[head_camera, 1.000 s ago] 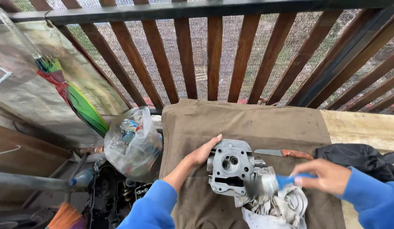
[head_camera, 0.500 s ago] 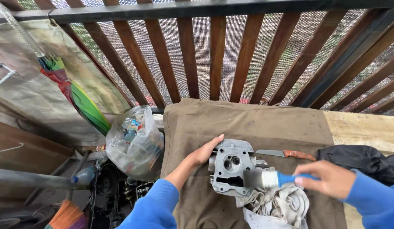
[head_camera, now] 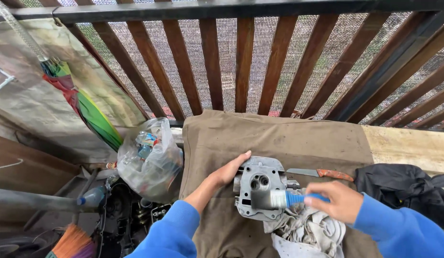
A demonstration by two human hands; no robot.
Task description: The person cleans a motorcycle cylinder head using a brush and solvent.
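Note:
A grey metal engine part (head_camera: 258,185) with round ports lies on a brown cloth (head_camera: 279,138) spread over the table. My left hand (head_camera: 229,169) rests flat against the part's left side, steadying it. My right hand (head_camera: 337,200) grips a paintbrush (head_camera: 279,199) with a blue handle, its bristles lying across the lower part of the casting. A crumpled grey rag (head_camera: 305,229) lies under and below the part.
A knife (head_camera: 322,173) with an orange-brown handle lies to the right of the part. A black garment (head_camera: 408,191) sits at the right. A clear bag (head_camera: 148,157) of bottles and a folded colourful umbrella (head_camera: 83,107) are on the left, before a wooden slat railing (head_camera: 241,62).
The brush has swept left and slightly up across the metal part, with my right hand following. My left hand has stayed against the part's side.

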